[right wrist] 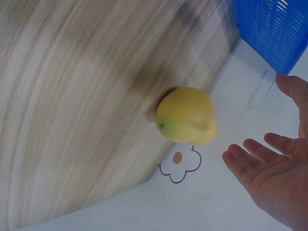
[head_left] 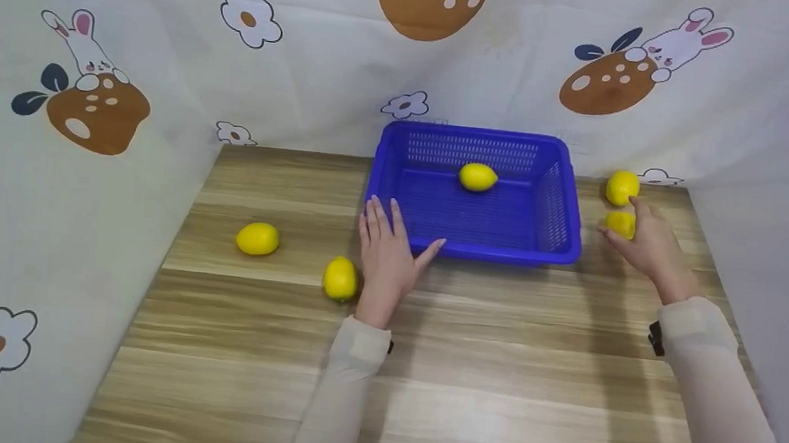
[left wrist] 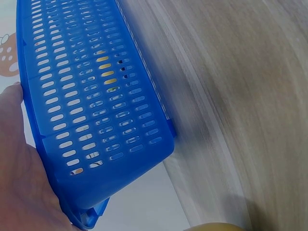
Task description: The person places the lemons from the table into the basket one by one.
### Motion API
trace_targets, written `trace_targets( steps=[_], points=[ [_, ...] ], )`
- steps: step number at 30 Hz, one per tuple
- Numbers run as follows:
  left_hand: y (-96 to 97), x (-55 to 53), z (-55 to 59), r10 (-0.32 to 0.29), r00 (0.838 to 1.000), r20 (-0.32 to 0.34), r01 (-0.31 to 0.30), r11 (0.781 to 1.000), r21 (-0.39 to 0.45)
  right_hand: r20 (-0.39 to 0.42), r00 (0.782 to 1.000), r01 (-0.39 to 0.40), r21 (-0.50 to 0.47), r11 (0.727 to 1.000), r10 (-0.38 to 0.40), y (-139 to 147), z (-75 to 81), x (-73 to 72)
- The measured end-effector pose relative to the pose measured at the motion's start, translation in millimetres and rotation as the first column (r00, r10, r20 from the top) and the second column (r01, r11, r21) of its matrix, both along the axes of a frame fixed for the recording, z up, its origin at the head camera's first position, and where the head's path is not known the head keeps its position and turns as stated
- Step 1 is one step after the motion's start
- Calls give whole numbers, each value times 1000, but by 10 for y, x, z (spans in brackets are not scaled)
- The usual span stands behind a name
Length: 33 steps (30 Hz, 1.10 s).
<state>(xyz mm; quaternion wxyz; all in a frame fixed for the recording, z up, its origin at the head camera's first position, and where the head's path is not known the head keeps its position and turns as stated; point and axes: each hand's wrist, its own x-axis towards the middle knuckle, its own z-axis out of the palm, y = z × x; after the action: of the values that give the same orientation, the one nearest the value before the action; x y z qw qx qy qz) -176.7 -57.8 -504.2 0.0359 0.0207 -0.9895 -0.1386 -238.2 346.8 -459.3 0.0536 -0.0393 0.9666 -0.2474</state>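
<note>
A blue plastic basket with slotted walls stands near the back, one lemon inside it. My left hand rests on the basket's near-left corner, fingers stretched along the left rim and thumb at the front rim; in the left wrist view the palm lies against the rim. At the right, my right hand reaches over two lemons, one nearer and one behind. Its fingers are spread, with a visible gap between them and the lemon in the right wrist view.
Two more lemons lie on the wooden table left of the basket: one farther left, another close beside my left wrist. Patterned cloth closes off the back and both sides.
</note>
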Motion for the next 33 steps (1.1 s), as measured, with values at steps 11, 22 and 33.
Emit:
trace_targets(
  steps=[11,22,33],
  points=[
    [-6,6,13,3,1000,8,-3,1000,14,43,999,22,19,1000,-23,41,-68,-109],
    [-2,2,11,1,1000,7,-1,1000,2,45,998,39,22,999,-40,79,-170,-173],
    [-8,6,-5,-5,1000,-20,5,1000,7,34,998,58,23,998,-59,113,-262,-202]
  ],
)
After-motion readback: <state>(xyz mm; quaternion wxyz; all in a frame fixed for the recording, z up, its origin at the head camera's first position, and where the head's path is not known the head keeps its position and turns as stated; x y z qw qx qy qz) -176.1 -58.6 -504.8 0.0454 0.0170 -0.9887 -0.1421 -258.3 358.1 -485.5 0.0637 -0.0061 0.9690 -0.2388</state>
